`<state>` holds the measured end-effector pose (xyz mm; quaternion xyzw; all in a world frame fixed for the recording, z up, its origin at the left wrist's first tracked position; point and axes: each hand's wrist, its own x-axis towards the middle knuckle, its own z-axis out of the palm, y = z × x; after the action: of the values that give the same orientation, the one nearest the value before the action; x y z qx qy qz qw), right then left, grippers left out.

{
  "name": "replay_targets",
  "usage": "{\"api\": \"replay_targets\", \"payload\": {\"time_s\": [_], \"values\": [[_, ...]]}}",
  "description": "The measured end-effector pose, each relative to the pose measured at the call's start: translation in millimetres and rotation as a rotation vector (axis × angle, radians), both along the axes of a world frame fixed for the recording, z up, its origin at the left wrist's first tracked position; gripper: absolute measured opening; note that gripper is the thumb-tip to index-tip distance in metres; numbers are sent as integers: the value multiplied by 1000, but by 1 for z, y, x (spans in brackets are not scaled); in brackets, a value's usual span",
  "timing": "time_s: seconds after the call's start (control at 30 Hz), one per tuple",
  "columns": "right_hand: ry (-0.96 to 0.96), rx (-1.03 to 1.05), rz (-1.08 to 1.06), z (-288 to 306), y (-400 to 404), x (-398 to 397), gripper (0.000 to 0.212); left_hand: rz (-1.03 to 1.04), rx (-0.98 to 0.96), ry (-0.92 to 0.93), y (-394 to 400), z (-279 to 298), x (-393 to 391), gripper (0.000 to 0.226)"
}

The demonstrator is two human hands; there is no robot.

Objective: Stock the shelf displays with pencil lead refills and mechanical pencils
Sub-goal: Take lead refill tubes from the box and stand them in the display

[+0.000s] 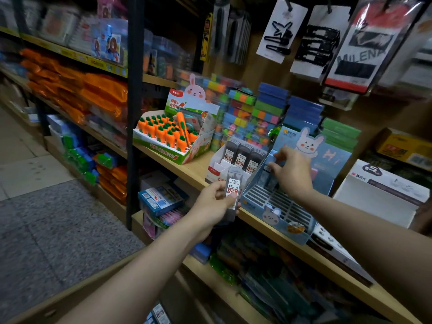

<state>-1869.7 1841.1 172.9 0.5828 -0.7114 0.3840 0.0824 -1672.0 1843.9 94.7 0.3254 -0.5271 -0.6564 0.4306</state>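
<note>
Left hand: the left hand [216, 202] held a stack of clear lead refill cases [232, 192] upright, fingers curled round them, just out from the front edge of the shelf [187, 169].
Right hand: the right hand [292, 169] reached into the blue rabbit display box [275, 202]; its grip pinched a small bluish item [271, 157] at the upper part of the slotted tray, too blurred to identify.
Refill display: a white refill display box [216, 171] stood at the shelf's front edge, touching the blue box on its left side, with three rows of dark refill cases [244, 154] standing upright in it.
Blue box interior: the lower slots [278, 202] of the tray showed bare slats down to its front lip.
Neighbours: a carrot display box [173, 139] sat towards the left end of the shelf, near the black upright post [134, 113]; a white carton [383, 185] sat just beside the blue box on the right.
Open room: bare shelf board showed between the carrot box and the refill display.
Overhead: hanging hair clip cards [311, 36] hung above the shelf.
</note>
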Motion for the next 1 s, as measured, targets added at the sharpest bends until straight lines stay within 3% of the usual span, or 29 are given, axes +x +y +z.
{"api": "replay_targets", "payload": {"time_s": [0.17,0.33,0.5,0.6,0.7,0.77,0.87,1.0], "values": [[83,84,-26,10,8,0,33,48,-91,-59,1,0,-1,21],[18,-86,174,7,43,25,27,40,-87,-23,-1,0,2,17],[-183,187,336,5,45,59,39,-6,-158,-62,-1,2,3,18],[-175,191,365,11,38,65,22,-16,-221,-113,-1,4,3,16],[-154,175,379,26,29,60,16,146,-351,-240,-8,7,9,12],[-128,88,306,44,16,51,18,281,-480,-431,-18,8,18,25],[-66,-48,227,65,-4,41,18,299,-631,-675,-31,9,31,50],[34,-114,222,65,-29,43,16,225,-738,-702,-44,10,33,64]]}}
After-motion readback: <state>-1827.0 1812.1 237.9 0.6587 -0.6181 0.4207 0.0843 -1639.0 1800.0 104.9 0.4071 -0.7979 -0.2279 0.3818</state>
